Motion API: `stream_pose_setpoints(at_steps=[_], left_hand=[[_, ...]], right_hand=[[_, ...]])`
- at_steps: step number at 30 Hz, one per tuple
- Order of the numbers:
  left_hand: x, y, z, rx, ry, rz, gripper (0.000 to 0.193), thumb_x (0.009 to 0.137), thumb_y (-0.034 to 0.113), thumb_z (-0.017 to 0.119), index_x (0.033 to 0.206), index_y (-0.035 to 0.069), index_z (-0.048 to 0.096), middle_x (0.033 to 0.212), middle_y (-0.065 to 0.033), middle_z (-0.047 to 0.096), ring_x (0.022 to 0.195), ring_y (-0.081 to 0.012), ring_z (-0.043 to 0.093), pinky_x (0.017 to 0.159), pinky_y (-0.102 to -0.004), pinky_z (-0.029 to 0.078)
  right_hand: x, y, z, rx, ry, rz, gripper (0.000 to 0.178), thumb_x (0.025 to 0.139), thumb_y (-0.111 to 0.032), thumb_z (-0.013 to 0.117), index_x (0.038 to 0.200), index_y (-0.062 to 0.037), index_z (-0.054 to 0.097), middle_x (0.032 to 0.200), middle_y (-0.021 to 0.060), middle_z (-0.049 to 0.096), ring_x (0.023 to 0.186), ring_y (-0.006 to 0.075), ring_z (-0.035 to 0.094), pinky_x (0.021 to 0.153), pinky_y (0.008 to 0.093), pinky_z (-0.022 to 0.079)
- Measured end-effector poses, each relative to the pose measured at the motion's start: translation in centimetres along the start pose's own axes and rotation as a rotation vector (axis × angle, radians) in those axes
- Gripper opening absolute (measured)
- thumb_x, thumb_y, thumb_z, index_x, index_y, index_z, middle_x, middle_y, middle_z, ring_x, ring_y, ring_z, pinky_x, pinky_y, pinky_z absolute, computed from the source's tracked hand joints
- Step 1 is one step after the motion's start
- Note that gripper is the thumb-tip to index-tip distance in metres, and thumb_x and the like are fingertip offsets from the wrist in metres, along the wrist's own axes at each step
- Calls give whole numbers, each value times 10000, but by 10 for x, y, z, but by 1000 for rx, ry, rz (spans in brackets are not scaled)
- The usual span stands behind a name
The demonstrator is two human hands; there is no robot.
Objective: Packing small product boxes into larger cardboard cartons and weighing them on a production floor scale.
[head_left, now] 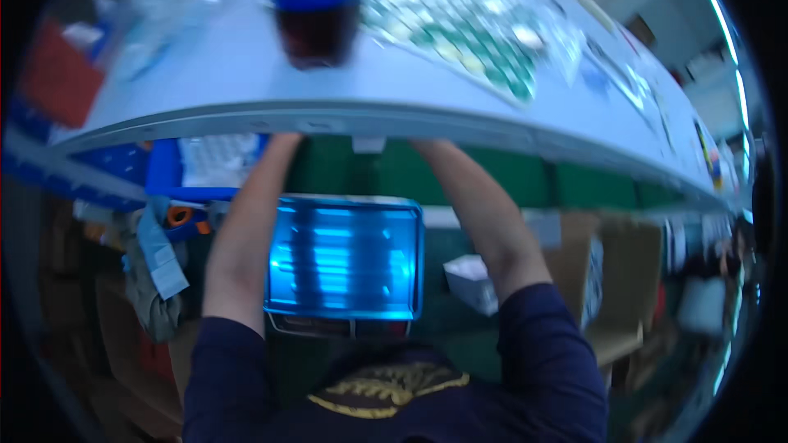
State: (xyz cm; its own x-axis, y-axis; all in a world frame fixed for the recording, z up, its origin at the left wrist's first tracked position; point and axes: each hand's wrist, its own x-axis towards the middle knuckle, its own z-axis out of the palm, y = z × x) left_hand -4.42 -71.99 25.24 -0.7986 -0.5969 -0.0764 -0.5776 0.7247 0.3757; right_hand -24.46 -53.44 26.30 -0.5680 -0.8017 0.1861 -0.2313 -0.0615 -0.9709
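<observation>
Both forearms rise from the lower edge and pass under the front rim of a pale blue-grey shelf board [246, 74] that arcs across the upper view. Left hand and right hand are hidden behind that rim, so I cannot tell whether either is spread, closed or holding anything.

Between the forearms, below the shelf: a shiny blue translucent plastic tray [345, 258], lit in bright stripes, lying flat on the green surface [484, 176]. A small white cardboard box [472, 279] sits just right of the tray, near the right forearm.

On the shelf: a dark bottle with a blue label [316, 4], upright, near the front edge; right of it a flat sheet of green-and-white small parts [468, 29].

Left side: a blue plastic bin [168, 172] with white contents, an orange-cored roll [179, 216] below it. Brown cardboard cartons [624, 279] stand at right. Room blurred, crowded.
</observation>
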Motion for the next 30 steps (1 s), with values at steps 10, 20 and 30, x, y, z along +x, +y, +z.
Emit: stream_pose_setpoints(at_steps=[10, 20, 30], left_hand=[[29, -49, 50, 280, 303, 24, 403, 908, 355, 475, 1162, 73, 612, 1246, -154, 592, 1104, -367, 562, 941, -471, 445], [-113, 102, -30, -392, 395, 463, 293, 969, 213, 528, 1086, -56, 533, 1003, -220, 587, 969, -284, 582, 841, -394, 461], [-330, 224, -12, -664, 422, 297, 128, 967, 118, 448, 1060, 36, 476, 1506, -224, 277, 1032, -192, 498, 874, -296, 398]], right_hand=[[-237, -127, -137, -972, -273, 430, 483, 706, -57, 582, 1179, -150, 615, 1035, 185, 658, 985, 361, 626, 857, 445, 509], [-266, -132, -152, -1347, -387, 305, 382, 733, -96, 633, 1114, -110, 617, 1036, 130, 656, 1029, 316, 612, 856, 441, 509], [-188, -102, -336, -1454, -88, 557, 406, 836, -155, 529, 1240, -135, 568, 1260, 112, 587, 1116, 328, 590, 879, 439, 518]])
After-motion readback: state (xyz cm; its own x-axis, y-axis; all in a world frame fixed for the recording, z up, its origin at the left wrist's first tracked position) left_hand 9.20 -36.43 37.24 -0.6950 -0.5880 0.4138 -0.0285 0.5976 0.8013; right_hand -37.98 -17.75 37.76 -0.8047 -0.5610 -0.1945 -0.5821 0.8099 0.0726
